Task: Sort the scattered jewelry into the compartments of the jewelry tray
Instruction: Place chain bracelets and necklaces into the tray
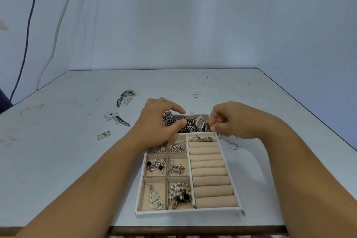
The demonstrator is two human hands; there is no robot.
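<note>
The desk (pixel 251 102) carries everything. The jewelry tray (pixel 189 212) sits square to its near edge, about midway along, close enough for both forearms to reach over it. There is one tray, divided three ways: one wide compartment (pixel 185 117) along its far side, six small compartments (pixel 146 185) in two columns on the left, and one column of padded rolls (pixel 210 180) on the right, eight or so by a rough count. All six small ones hold pieces, so the sorting looks well along.

The left hand (pixel 158 121) lies over the tray's far left corner. Its thumb and forefinger are curled round the dark-dial watch (pixel 170 121), probably to settle it into the wide compartment among the bulky bracelets. A silver watch (pixel 201 121) lies there too, making two watches in all. The right hand (pixel 233 121) hovers at the tray's far right corner with its fingertips drawn together as in a pinch. Whether anything thin sits between them cannot be told.

A few rings (pixel 206 138) are tucked into the farthest slot of the rolls, which grips them upright. Thin hoops lie loose on the desk: a pair of hoops (pixel 196 94) toward the far edge, a single hoop (pixel 233 146) just beside the tray's right wall, and perhaps more hidden under the right hand.
</note>
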